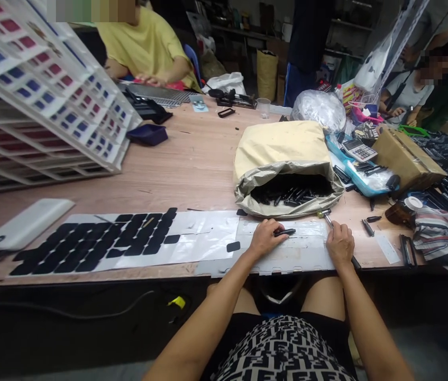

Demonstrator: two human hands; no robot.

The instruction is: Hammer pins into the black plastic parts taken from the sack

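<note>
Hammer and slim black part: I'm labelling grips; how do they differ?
The hammer is in the right hand, the slim black part in the left hand. The hammer shows bright metal, the slim black part doesn't. The hammer points forward, the slim black part sideways. Both are held.

Looks forward and down from the wearer's head, close above the lap (325, 299), left hand (267, 238) and right hand (340, 244), then out across the counter (184, 164) to a far yellow-shirted person (148, 42), taking in the cardboard box (404, 159) at right.
</note>
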